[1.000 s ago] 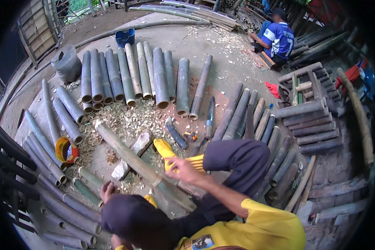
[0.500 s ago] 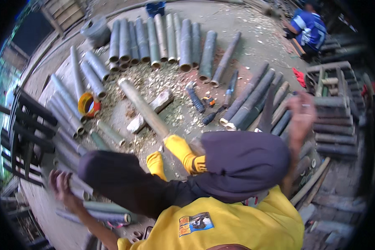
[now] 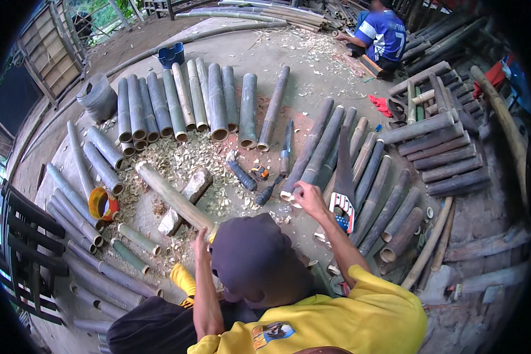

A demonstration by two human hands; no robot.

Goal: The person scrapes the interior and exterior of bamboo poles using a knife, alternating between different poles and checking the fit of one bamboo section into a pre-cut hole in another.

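My right hand (image 3: 310, 199) reaches forward, its fingers curled around the near end of a dark bamboo tube (image 3: 312, 144) in the right-hand row. Beside that hand lies a handsaw (image 3: 342, 203) with a dark blade and a patterned handle. My left hand (image 3: 202, 243) is upright by the near end of a pale, peeled bamboo pole (image 3: 174, 194); its fingers are partly hidden, so its grip is unclear. The pole lies across a stone block (image 3: 197, 184). My dark-trousered knee (image 3: 259, 259) rises between my arms.
Bamboo tubes (image 3: 153, 106) stand in an arc ahead, with wood chips (image 3: 186, 156) inside it. A blade with a blue handle (image 3: 287, 144), a tape measure (image 3: 259, 171) and an orange ring (image 3: 103, 205) lie around. Bamboo racks (image 3: 442, 141) flank me; another person (image 3: 383, 35) sits far right.
Both hands have come inward from the sides: the right to the tube end, the left to beside the pale pole. My knee has shifted, and the view has moved.
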